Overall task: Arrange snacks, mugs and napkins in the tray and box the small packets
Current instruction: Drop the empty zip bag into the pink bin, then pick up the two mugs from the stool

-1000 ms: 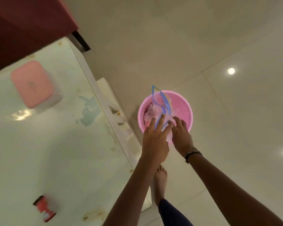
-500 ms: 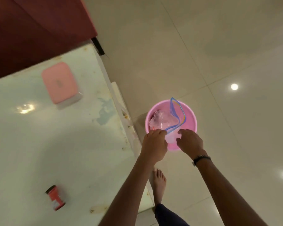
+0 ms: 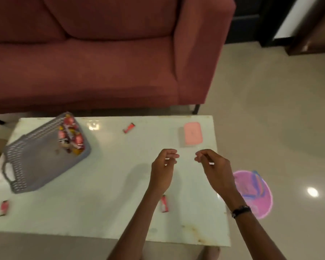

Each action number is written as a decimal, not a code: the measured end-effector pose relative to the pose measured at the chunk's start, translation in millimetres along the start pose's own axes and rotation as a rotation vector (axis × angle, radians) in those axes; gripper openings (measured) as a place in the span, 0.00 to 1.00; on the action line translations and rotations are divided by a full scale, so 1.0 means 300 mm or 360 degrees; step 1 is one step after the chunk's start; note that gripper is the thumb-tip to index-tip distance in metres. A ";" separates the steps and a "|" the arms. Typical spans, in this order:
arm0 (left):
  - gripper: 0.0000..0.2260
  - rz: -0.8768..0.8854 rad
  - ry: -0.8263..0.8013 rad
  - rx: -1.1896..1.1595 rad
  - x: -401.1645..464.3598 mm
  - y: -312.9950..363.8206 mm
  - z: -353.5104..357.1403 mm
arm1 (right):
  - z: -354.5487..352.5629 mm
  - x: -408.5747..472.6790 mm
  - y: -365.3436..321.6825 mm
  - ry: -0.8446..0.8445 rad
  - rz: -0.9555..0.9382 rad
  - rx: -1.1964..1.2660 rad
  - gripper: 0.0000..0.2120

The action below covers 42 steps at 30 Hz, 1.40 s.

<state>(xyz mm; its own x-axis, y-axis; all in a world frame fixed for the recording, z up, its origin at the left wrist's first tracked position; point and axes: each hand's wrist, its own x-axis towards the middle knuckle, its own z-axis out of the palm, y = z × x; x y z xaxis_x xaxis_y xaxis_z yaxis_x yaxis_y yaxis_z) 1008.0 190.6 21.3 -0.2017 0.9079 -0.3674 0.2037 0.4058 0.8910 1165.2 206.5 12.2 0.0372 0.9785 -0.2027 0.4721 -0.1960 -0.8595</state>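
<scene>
Packets are lying loose on the table (image 3: 105,203): one small packet (image 3: 164,203) under the left forearm, another (image 3: 129,127) at twelve o'clock, a third (image 3: 4,207) at nine o'clock. Tray (image 3: 38,162) at ten o'clock is holding grouped snacks (image 3: 70,136). Pink-lidded box (image 3: 191,134) is sitting closed at one o'clock. Left hand (image 3: 162,171) and right hand (image 3: 215,170) are hovering apart, fingers loosely curled, holding nothing. Judgement: boxing step is pending; next move is requiring lid removal, then pinching each packet.
</scene>
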 end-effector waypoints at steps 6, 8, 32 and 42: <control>0.10 -0.0013 0.0297 -0.0138 -0.067 -0.101 -0.598 | 0.462 -0.047 -0.341 -0.0228 -0.0263 0.0079 0.07; 0.10 -0.0057 0.0357 -0.0198 -0.094 -0.161 -0.780 | 0.629 -0.083 -0.424 -0.0227 -0.0294 0.0116 0.07; 0.09 -0.0360 0.1228 -0.0523 -0.029 -0.770 -2.249 | 2.375 -0.153 -1.129 -0.1130 -0.0728 -0.0204 0.09; 0.21 -0.0378 0.1282 -0.0326 0.403 -0.953 -2.603 | 2.953 0.023 -1.168 -0.1006 -0.0529 -0.0176 0.15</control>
<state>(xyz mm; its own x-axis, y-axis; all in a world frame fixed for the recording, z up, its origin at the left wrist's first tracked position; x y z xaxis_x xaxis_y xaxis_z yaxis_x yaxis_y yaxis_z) 177.2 102.6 -69.5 -0.8504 0.4193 -0.3178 -0.0907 0.4780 0.8736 219.8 225.4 -103.9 -0.6246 0.7549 -0.2001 0.4577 0.1462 -0.8770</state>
